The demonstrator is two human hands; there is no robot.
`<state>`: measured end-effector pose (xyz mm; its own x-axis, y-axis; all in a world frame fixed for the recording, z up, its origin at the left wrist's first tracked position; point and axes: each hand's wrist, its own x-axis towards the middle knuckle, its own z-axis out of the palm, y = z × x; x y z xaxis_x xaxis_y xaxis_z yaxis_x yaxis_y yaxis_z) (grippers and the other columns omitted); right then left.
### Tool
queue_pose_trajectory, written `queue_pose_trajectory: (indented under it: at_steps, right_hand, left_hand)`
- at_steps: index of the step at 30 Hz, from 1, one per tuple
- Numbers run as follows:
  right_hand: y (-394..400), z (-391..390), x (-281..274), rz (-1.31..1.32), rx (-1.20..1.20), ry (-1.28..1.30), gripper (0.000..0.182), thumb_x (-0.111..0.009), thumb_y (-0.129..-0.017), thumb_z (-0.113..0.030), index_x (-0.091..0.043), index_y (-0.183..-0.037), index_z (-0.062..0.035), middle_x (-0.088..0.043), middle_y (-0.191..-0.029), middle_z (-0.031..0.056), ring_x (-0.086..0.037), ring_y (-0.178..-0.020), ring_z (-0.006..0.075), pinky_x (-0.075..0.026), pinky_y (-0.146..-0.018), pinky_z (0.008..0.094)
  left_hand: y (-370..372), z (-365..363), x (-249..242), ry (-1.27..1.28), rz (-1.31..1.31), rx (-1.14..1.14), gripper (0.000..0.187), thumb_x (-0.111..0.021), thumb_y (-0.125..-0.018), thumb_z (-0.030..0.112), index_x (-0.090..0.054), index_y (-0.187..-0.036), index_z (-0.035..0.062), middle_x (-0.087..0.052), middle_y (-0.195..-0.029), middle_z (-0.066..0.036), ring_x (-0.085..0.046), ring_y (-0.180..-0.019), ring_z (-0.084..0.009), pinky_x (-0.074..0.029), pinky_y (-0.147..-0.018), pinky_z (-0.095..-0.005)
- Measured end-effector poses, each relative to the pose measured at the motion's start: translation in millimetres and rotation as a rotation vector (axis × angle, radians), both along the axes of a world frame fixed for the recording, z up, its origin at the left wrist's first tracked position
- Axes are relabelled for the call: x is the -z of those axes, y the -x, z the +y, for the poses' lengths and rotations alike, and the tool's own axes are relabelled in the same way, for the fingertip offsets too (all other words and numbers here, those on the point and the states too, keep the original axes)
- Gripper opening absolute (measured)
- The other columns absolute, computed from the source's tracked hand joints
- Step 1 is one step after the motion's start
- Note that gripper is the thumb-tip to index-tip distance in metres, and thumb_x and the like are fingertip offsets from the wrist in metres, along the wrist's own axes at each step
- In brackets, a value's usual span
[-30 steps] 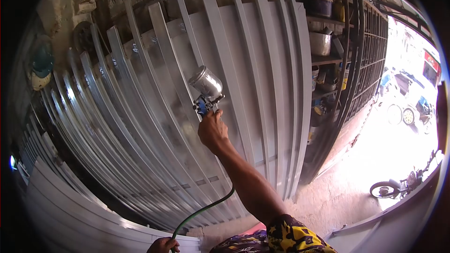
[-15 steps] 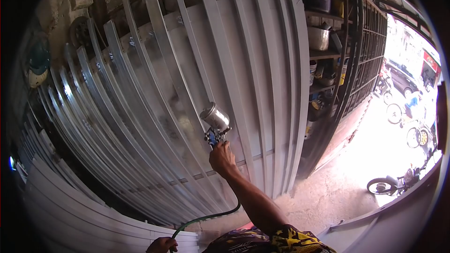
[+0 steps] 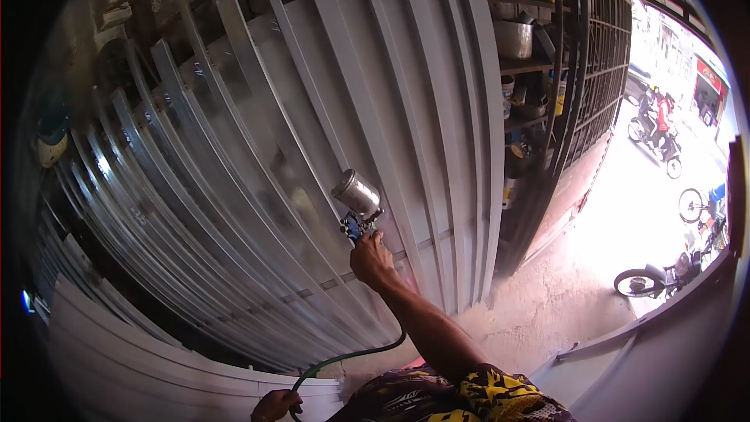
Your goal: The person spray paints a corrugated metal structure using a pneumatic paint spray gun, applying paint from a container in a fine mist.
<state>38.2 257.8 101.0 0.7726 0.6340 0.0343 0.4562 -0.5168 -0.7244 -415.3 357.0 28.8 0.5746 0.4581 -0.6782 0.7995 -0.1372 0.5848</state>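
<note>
My right hand (image 3: 373, 259) is closed around the handle of a spray gun (image 3: 358, 225), held out in front of a row of metal bars. A silver paint cup (image 3: 358, 194) sits tilted on top of the gun. The long metal bars (image 3: 375, 109) lean side by side; those toward the right look matte grey, while those at the left are shinier. Low in the view, my left hand (image 3: 275, 405) is closed on a green air hose (image 3: 344, 357), which curves up toward my right forearm.
Behind the bars stands a large grey sheet (image 3: 486, 109). To the right are shelves (image 3: 525, 66) with pots and cans, then a metal grille gate (image 3: 598, 70). Outside, a parked motorcycle (image 3: 652, 280) stands near the bright opening. Grey panels (image 3: 141, 352) lie at lower left.
The view has turned slightly to the right, so the bars sit further left. Both hands keep their hold on the gun and hose. Riders on a motorcycle now show in the street.
</note>
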Motion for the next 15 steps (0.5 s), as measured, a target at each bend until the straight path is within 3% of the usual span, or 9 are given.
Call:
queue_pose_trajectory:
  at_steps: [7,15]
  right_hand:
    - [-11.9,1.2,-17.3,-0.045,0.009,-0.079,0.043,-0.051,-0.092,-0.014,-0.047,-0.122,0.0173,-0.037,-0.134,0.0483,-0.067,-0.092,0.054,-0.058,-0.08,0.0542]
    - [-27.3,14.1,-54.1,-0.108,0.032,-0.155,0.041,-0.052,-0.091,-0.013,-0.049,-0.12,0.0164,-0.042,-0.13,0.0432,-0.067,-0.091,0.0523,-0.057,-0.08,0.0534]
  left_hand:
    - [2.8,8.3,5.9,0.024,-0.079,0.003,0.037,-0.052,-0.102,0.028,-0.067,-0.099,-0.0059,-0.074,-0.085,-0.016,-0.072,-0.081,-0.023,-0.056,-0.081,-0.0351]
    - [-5.9,-2.4,-9.2,0.014,-0.117,0.003,0.036,-0.05,-0.103,0.028,-0.066,-0.1,-0.0048,-0.074,-0.084,-0.015,-0.072,-0.081,-0.0222,-0.055,-0.083,-0.0342]
